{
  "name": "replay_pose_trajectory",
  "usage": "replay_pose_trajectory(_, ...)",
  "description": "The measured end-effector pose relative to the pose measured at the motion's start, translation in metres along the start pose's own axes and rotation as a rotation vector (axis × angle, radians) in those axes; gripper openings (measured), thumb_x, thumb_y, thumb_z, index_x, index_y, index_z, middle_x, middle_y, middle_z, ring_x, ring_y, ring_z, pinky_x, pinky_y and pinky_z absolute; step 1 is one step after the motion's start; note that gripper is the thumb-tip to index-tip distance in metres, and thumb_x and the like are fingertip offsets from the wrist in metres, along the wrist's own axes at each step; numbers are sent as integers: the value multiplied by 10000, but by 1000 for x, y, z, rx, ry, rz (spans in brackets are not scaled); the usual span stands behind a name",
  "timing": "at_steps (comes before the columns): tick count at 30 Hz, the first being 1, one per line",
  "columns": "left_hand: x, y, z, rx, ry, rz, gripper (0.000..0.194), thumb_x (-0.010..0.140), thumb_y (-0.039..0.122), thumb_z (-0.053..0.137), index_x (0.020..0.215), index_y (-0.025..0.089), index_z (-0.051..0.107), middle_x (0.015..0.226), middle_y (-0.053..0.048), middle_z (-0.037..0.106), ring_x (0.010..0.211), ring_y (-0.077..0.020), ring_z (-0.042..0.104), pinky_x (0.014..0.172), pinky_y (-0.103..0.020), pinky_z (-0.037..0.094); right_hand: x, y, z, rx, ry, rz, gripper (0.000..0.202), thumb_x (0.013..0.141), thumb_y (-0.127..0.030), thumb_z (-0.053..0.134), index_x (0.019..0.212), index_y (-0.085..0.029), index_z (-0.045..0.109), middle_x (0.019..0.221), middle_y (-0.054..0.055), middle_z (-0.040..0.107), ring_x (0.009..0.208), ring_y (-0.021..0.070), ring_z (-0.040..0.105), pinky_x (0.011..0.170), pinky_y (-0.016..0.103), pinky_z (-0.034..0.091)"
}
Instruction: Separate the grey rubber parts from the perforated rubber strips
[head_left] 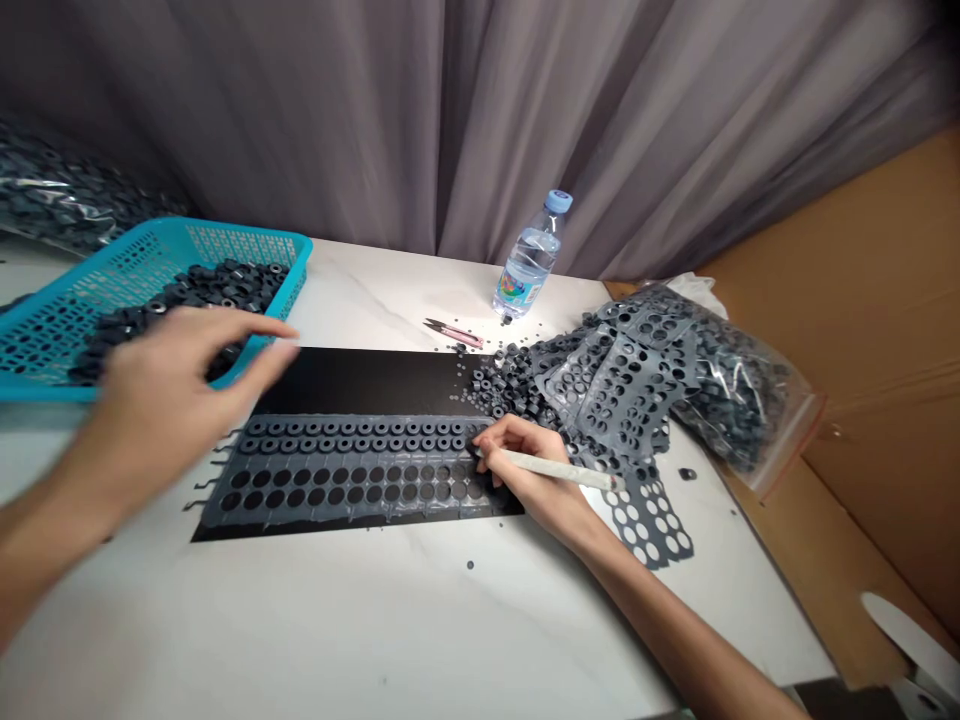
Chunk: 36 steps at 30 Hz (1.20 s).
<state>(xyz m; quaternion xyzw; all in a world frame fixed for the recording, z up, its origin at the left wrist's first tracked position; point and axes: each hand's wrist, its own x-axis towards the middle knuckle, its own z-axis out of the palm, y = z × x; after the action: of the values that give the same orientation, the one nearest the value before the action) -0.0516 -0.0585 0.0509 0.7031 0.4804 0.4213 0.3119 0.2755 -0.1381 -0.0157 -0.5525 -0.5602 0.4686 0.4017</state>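
A dark grey rubber sheet [300, 462] lies on a black board [360, 380], with rows of ring-shaped parts along its back half and rows of round holes or discs along its front half. My right hand [529, 462] rests at the sheet's right end, fingers closed round a white pen-like stick [559, 468]. The tip of the stick is hidden by my fingers. My left hand [176, 375] hovers, somewhat blurred, in front of a turquoise basket [296, 275] of small black ring parts [232, 285]. Its thumb and forefinger are stretched out slightly apart, with nothing visible between them.
Behind the board stand a water bottle [531, 260] and pink-handled tweezers or snips [455, 332]. At right are loose rings [517, 385], punched sheet scraps [630, 390] and a clear bag [739, 400] of parts, beside a cardboard wall [870, 300]. Another bag [60, 190] lies behind the basket.
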Motion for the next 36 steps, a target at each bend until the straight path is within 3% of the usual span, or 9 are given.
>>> replay_pose_trajectory(2,-7,12,31,329,-93,212,173,1012,401,664,1114,286,744,1142,13,750,1172,-285,642,1070,-464,414,1,-1,1,-7,4,-7,80,910,-250,653,902,-197,712,769,5,700,640,141,603,594,251,464)
replay_pose_trajectory(7,-15,30,95,516,-411,451,209,1091,320,544,1156,215,713,1113,-58,730,999,-260,654,936,-433,439,2,-1,0,-32,-4,-37,79,913,-261,650,883,-204,697,756,-2,693,642,146,606,612,256,466)
replay_pose_trajectory(15,-26,16,125,504,-446,517,236,1104,212,507,1043,179,733,1045,-69,714,946,-247,622,882,-416,438,0,-7,1,-182,-13,-112,102,926,-242,631,844,-203,676,742,-22,623,675,136,535,616,244,395)
replay_pose_trajectory(18,-20,23,117,130,-202,290,189,1091,260,559,1022,199,725,1029,-49,719,934,-216,654,893,-381,491,-2,-8,1,-220,-11,-112,111,926,-244,631,831,-201,670,717,-29,591,647,128,494,585,244,357)
replay_pose_trajectory(21,-4,31,90,-287,88,-39,154,1001,370,726,1041,222,741,1032,-33,726,925,-192,673,881,-324,550,-2,-7,1,-198,-11,-78,116,931,-252,634,835,-204,678,711,-25,593,638,130,507,566,241,356)
replay_pose_trajectory(25,7,19,49,-600,26,-285,169,942,366,804,1060,244,798,1248,-36,723,1175,-191,653,994,-236,564,-1,-4,-1,10,8,-7,92,932,-273,645,893,-203,690,783,7,680,644,139,597,581,241,461)
replay_pose_trajectory(29,-6,0,39,-645,-20,-462,191,946,315,800,1121,238,805,1322,-56,740,1308,-209,649,1139,-221,528,0,-4,-2,119,93,24,125,940,-325,671,942,-201,686,783,17,697,553,117,558,444,207,409)
replay_pose_trajectory(33,-13,-1,39,-630,-59,-495,247,925,308,826,1154,222,792,1296,-78,763,1289,-233,686,1119,-224,566,0,-4,-3,66,79,31,151,955,-350,674,958,-200,692,767,3,671,512,102,513,394,194,392)
replay_pose_trajectory(36,-5,-4,25,-653,3,-465,246,925,270,823,1158,207,780,1275,-55,773,1275,-220,695,1083,-190,582,1,-3,-2,25,65,28,169,967,-367,666,948,-200,692,750,-1,654,521,106,519,395,191,398)
